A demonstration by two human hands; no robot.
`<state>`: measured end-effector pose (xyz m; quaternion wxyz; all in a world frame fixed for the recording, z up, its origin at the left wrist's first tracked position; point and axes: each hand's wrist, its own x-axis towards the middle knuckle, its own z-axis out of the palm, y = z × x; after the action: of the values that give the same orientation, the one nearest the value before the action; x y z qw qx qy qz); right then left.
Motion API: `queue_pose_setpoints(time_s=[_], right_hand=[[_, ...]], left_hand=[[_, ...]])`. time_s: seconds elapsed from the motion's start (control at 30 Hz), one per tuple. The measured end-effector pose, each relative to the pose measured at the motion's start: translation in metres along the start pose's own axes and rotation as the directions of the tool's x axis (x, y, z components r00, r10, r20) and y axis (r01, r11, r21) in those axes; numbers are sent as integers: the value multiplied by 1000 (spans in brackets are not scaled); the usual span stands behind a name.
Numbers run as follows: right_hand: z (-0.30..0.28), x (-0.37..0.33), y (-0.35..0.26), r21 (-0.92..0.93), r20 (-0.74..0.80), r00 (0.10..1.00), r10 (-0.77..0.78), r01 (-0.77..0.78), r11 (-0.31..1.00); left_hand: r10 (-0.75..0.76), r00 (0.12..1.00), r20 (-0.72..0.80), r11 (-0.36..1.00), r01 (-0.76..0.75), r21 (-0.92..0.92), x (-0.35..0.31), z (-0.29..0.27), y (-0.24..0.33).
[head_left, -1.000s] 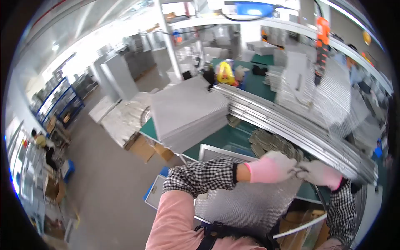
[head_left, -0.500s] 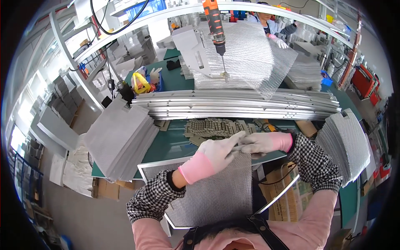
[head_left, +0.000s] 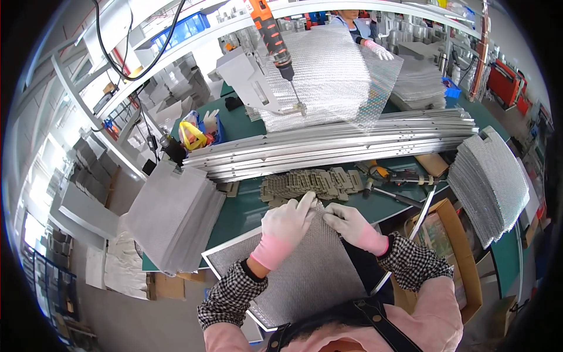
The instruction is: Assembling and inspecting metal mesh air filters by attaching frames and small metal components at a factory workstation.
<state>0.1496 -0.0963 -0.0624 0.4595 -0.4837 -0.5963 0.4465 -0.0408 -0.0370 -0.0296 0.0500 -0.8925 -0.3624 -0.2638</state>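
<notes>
A grey metal mesh sheet [head_left: 308, 278] lies across my lap, with white frame strips [head_left: 212, 267] along its left and lower edges. Both of my hands wear white gloves with pink cuffs and meet at the sheet's far corner. My left hand [head_left: 282, 227] is closed on that corner, its index finger stretched along the edge. Just to its right, my right hand [head_left: 353, 227] pinches the sheet's right edge. A loose white frame bar [head_left: 422, 214] slants past my right forearm. The fingertips partly hide the corner itself.
Beige plastic pieces [head_left: 311, 185] lie piled beyond my hands. Mesh stacks stand left [head_left: 173, 217] and right [head_left: 489, 185]. Aluminium profiles [head_left: 334, 144] cross the green table behind them. An orange-black power screwdriver [head_left: 274, 41] hangs overhead. A cardboard box [head_left: 463, 258] sits right. A co-worker's gloved hand [head_left: 378, 50] shows far back.
My right hand has drawn back toward me and lower, from above the corner to the sheet's right edge. My left hand stays at the corner. The view has turned slightly.
</notes>
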Motion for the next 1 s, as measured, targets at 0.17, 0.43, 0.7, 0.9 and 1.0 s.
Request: queue_pose_setpoints(time_s=[0.17,0.43,0.7,0.9,1.0], right_hand=[[-1,1,4,-50,62,998,-28,31,998],[-34,-64,-40,-537,785,619,27,658,528],[21,-146,54,231,74,953,295,-304,924],[-16,-70,0,-19,-544,797,-265,303,953],[-17,-52,-17,64,-597,780,-187,278,958]], left_hand=[[-4,993,115,995,15,-95,-7,-17,6],[-258,775,577,663,576,-478,-34,-43,-79],[-440,887,137,707,437,-557,-40,-108,-75],[-582,790,-192,565,223,-795,-19,-134,-37],[-511,826,-238,698,237,-675,-20,-136,-39]])
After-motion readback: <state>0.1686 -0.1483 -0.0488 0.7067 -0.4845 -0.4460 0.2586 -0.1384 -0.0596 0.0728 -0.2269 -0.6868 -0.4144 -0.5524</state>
